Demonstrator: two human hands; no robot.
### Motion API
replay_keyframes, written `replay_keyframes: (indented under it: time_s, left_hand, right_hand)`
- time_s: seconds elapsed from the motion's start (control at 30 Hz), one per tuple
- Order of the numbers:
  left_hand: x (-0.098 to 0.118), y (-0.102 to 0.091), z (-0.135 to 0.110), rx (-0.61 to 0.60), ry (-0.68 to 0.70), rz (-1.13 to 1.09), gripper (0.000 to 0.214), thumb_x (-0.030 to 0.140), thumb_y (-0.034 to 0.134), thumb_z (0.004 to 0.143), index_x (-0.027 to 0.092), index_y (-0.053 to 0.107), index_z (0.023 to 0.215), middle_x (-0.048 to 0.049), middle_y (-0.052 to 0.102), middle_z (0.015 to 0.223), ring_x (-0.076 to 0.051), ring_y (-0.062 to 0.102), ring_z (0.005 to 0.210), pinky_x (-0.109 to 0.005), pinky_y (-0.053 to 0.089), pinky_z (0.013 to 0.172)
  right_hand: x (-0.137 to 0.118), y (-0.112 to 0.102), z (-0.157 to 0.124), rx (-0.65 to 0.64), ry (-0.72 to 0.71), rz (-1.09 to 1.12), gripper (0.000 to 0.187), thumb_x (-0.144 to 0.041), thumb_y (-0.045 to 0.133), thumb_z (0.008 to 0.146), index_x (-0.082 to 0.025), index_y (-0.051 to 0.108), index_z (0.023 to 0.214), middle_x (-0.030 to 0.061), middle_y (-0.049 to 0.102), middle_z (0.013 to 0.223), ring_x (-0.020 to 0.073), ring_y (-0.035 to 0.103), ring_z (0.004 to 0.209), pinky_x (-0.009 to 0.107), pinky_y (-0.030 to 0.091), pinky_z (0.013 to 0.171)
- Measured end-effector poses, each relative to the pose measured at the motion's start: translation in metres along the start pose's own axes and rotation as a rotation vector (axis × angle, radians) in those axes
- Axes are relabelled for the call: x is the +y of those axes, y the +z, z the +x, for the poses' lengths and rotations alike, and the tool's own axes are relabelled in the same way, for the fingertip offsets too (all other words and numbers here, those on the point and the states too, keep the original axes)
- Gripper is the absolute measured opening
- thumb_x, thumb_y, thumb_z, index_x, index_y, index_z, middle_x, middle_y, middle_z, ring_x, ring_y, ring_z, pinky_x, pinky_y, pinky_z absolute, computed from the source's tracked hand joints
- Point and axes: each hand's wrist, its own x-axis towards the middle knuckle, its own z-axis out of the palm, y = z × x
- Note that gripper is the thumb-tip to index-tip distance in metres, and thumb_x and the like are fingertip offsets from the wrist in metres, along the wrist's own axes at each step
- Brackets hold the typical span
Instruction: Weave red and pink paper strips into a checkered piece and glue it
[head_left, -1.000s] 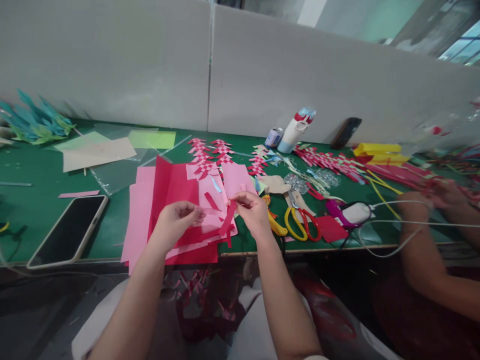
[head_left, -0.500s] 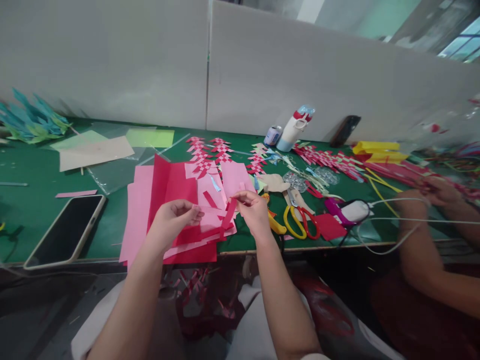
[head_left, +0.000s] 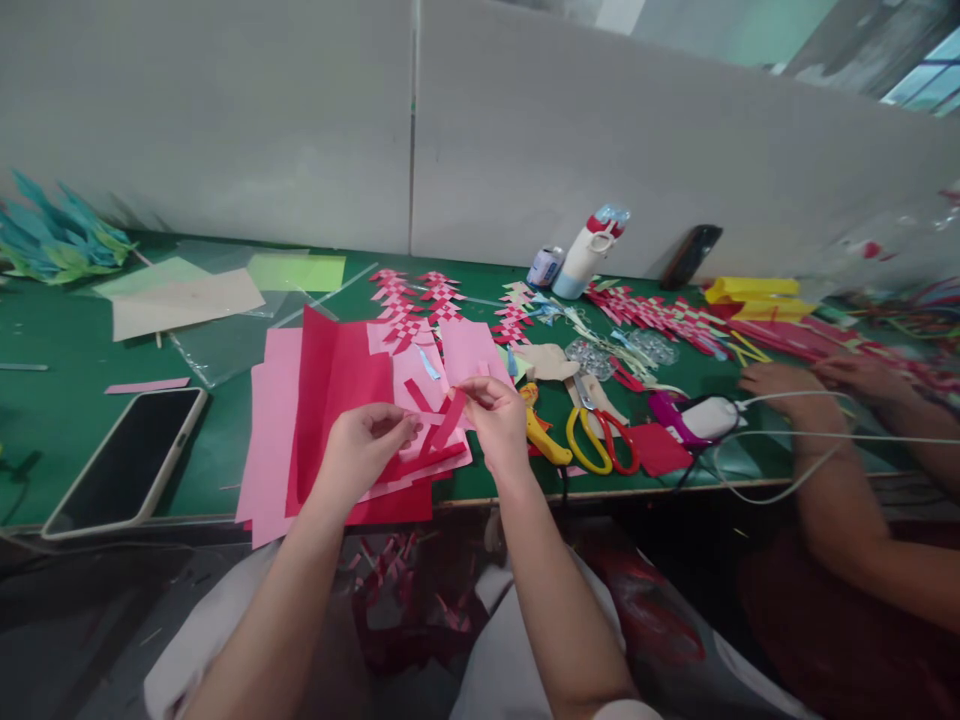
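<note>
a pale pink strip [head_left: 430,417] starts at the fingertips of the left hand [head_left: 371,437] and runs right towards a red strip [head_left: 448,422], which hangs slanting down from the fingertips of the right hand [head_left: 489,412]; both strips are over a stack of pink sheets [head_left: 262,430] and a folded red sheet [head_left: 349,365]. around them on the green table [head_left: 56,345], from the left, are teal paper leaves [head_left: 60,240], a beige sheet [head_left: 187,303] and a phone [head_left: 127,458] lying flat. the left hand and forearm cover part of the stack. beyond it lie woven red-and-pink pieces [head_left: 401,310], then a can [head_left: 545,266] and a tilted-looking bottle [head_left: 591,255]; just right of the right hand are scissors [head_left: 617,440] with one yellow and one red handle, then a red paper piece [head_left: 660,449], and farther off a co-worker's hands [head_left: 787,388]. the left hand is nearly closed, thumb against fingers, pinching the pale pink strip; the right hand is loosely curled, its thumb and forefinger pinched together on the red strip's upper end
</note>
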Motion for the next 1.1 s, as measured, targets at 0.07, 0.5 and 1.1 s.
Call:
replay_keyframes:
  time_s: [0.07,0.5,1.1]
  left_hand:
    - [0.000,0.003,0.000,0.023,0.023,0.061,0.024,0.040,0.071,0.072,0.018,0.076,0.079,-0.0048,0.073,0.070,-0.019,0.068,0.064,-0.026,0.050,0.059]
    - [0.002,0.008,-0.002,0.012,0.003,0.039,0.023,0.040,0.071,0.071,0.018,0.077,0.078,-0.0035,0.073,0.067,-0.017,0.065,0.062,-0.025,0.048,0.058]
    - [-0.003,0.009,0.000,0.056,0.033,0.025,0.024,0.038,0.071,0.072,0.018,0.078,0.083,-0.0035,0.074,0.070,-0.018,0.065,0.067,-0.025,0.048,0.060]
  right_hand:
    - [0.000,0.001,0.000,-0.010,-0.014,-0.004,0.012,-0.028,0.072,0.068,-0.021,0.070,0.077,0.0029,0.073,0.080,0.0189,0.069,0.079,0.028,0.055,0.069]
    - [-0.019,0.006,-0.012,-0.144,-0.185,-0.206,0.010,-0.020,0.063,0.076,-0.023,0.070,0.083,0.0022,0.073,0.089,0.0200,0.068,0.088,0.034,0.054,0.083]
    - [-0.042,0.004,-0.022,-0.025,-0.431,-0.597,0.008,-0.030,0.068,0.082,-0.025,0.073,0.083,0.0047,0.068,0.089,0.0227,0.061,0.096,0.039,0.045,0.092]
